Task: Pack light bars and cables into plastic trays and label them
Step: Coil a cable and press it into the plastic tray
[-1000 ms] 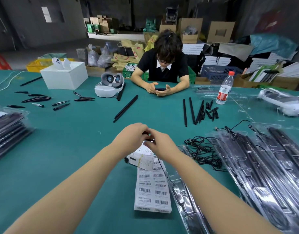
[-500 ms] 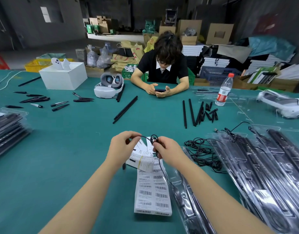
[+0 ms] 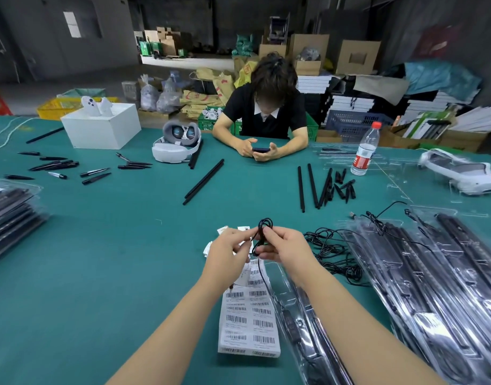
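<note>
Left hand and right hand pinch a coiled black cable between them, above the label sheet.

Hardly any writing can be read here. The white sheet of barcode stickers, lying on the green table near the middle, carries two columns of black barcodes with small lines of print under each; the print is too small to make out. The clear plastic water bottle with a red cap, standing far right on the table, wears a red and white label whose characters are blurred. Beyond the table, a yellow-brown paper sack behind the seated person shows a red round mark that cannot be read.
</note>
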`<state>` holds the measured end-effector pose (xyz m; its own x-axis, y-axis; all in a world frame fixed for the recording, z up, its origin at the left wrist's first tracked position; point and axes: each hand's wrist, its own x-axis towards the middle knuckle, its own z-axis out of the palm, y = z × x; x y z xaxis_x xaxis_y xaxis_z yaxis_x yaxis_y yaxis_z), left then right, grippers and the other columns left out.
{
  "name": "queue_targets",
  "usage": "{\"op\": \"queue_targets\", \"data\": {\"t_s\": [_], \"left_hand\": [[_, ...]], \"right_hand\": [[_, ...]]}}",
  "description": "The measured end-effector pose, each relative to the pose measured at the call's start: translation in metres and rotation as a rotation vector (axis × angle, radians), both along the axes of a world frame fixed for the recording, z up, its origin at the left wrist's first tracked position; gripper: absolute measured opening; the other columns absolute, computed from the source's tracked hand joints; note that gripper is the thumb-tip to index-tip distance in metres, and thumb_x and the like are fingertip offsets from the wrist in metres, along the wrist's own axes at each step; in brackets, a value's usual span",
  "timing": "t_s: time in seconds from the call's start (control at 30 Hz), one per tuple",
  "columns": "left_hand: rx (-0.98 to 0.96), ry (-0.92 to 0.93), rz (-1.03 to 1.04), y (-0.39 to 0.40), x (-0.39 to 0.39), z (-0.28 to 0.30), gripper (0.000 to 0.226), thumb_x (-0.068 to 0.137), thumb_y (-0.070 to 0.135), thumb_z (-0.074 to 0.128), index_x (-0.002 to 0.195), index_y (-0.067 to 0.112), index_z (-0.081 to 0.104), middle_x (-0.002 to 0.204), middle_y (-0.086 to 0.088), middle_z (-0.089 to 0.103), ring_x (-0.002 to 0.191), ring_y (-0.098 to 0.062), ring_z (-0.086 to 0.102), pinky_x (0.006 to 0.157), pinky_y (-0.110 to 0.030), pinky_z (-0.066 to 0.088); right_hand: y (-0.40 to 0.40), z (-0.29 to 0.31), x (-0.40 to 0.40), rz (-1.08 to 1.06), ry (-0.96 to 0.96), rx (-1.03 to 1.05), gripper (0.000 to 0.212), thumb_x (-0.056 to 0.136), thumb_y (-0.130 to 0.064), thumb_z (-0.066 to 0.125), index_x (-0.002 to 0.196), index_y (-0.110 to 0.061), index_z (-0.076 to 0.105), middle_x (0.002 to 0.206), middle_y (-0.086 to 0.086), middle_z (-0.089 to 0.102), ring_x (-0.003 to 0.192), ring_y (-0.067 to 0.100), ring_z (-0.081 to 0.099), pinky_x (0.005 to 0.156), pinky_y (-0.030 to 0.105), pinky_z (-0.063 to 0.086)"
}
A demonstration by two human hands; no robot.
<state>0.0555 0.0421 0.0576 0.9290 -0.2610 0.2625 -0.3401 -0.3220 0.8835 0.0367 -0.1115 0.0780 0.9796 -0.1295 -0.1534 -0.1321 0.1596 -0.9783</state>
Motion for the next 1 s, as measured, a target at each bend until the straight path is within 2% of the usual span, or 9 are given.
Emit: {"op": "queue_targets", "data": {"t_s": [0.13, 0.3, 0.43, 0.53, 0.63, 0.7, 0.77, 0.87, 1.0], "left_hand": [[-0.104, 0.191, -0.097, -0.003, -0.003, -0.001, 0.049, 0.104, 0.012, 0.046, 0.119, 0.055, 0.064, 0.095, -0.003, 0.056, 0.055, -0.01, 0.058, 0.054, -0.027, 0.048], [-0.173, 0.305, -0.163, -0.007, -0.006, -0.004, 0.056, 0.107, 0.015, 0.042, 0.109, 0.066, 0.063, 0.068, 0.008, 0.057, 0.048, -0.005, 0.05, 0.052, -0.018, 0.045], [-0.167, 0.335, -0.195, -0.008, -0.006, -0.006, 0.048, 0.105, 0.014, 0.045, 0.12, 0.055, 0.065, 0.076, 0.017, 0.066, 0.053, -0.012, 0.058, 0.051, -0.022, 0.047], [-0.124, 0.354, -0.145, -0.006, -0.005, -0.009, 0.039, 0.101, 0.018, 0.055, 0.129, 0.045, 0.058, 0.094, 0.004, 0.062, 0.054, -0.022, 0.066, 0.046, -0.025, 0.048], [0.004, 0.365, -0.06, 0.008, 0.001, -0.015, 0.021, 0.094, 0.03, 0.065, 0.111, 0.036, 0.053, 0.073, 0.004, 0.065, 0.049, -0.022, 0.065, 0.046, -0.024, 0.047], [0.096, 0.375, -0.053, 0.019, 0.007, -0.017, 0.011, 0.091, 0.029, 0.068, 0.097, 0.025, 0.06, 0.063, 0.003, 0.065, 0.045, -0.019, 0.06, 0.048, -0.024, 0.046], [0.105, 0.413, 0.018, 0.025, 0.012, -0.018, 0.015, 0.088, 0.027, 0.073, 0.085, 0.014, 0.066, 0.06, 0.002, 0.064, 0.042, -0.016, 0.052, 0.043, -0.023, 0.041], [-0.135, 0.507, 0.16, 0.028, 0.016, -0.017, 0.025, 0.083, 0.021, 0.081, 0.082, 0.001, 0.067, 0.057, -0.003, 0.056, 0.04, -0.014, 0.042, 0.04, -0.021, 0.035], [-0.641, 0.688, 0.165, 0.025, 0.017, -0.006, 0.017, 0.082, 0.008, 0.079, 0.094, 0.002, 0.069, 0.07, -0.004, 0.068, 0.06, -0.012, 0.066, 0.053, -0.021, 0.053]], "right_hand": [[-0.005, -0.004, 0.001, -0.055, 0.035, 0.123, 0.012, 0.095, -0.012, 0.065, 0.092, -0.004, 0.074, 0.065, 0.006, 0.064, 0.053, 0.01, 0.059, 0.055, 0.02, 0.054], [-0.01, -0.011, 0.002, -0.035, 0.065, 0.261, 0.014, 0.093, -0.009, 0.066, 0.092, 0.003, 0.072, 0.071, 0.01, 0.069, 0.06, 0.012, 0.065, 0.06, 0.021, 0.057], [-0.015, -0.015, 0.0, -0.005, 0.067, 0.226, 0.015, 0.094, -0.009, 0.065, 0.091, 0.003, 0.072, 0.076, 0.012, 0.072, 0.064, 0.015, 0.068, 0.063, 0.023, 0.058], [-0.017, -0.018, -0.001, -0.022, 0.046, 0.2, 0.02, 0.096, -0.012, 0.063, 0.087, 0.001, 0.074, 0.074, 0.012, 0.069, 0.061, 0.014, 0.065, 0.063, 0.022, 0.058], [-0.023, -0.017, -0.003, -0.073, 0.041, 0.2, 0.025, 0.096, -0.016, 0.063, 0.08, -0.005, 0.078, 0.069, 0.011, 0.068, 0.06, 0.014, 0.065, 0.064, 0.022, 0.059], [-0.026, -0.015, -0.006, -0.058, 0.039, 0.155, 0.023, 0.097, -0.017, 0.062, 0.086, -0.002, 0.077, 0.072, 0.013, 0.07, 0.063, 0.016, 0.067, 0.067, 0.025, 0.06], [-0.025, -0.013, -0.009, -0.034, 0.033, 0.105, 0.023, 0.098, -0.016, 0.061, 0.092, 0.002, 0.074, 0.076, 0.015, 0.071, 0.065, 0.017, 0.069, 0.068, 0.026, 0.06], [-0.018, -0.009, -0.012, 0.003, 0.011, 0.049, 0.022, 0.099, -0.014, 0.059, 0.096, 0.004, 0.072, 0.077, 0.017, 0.072, 0.067, 0.018, 0.07, 0.069, 0.025, 0.06], [-0.01, -0.009, -0.016, 0.022, 0.007, -0.004, 0.022, 0.098, -0.011, 0.059, 0.099, 0.008, 0.07, 0.075, 0.014, 0.072, 0.066, 0.018, 0.07, 0.072, 0.028, 0.061]]}}
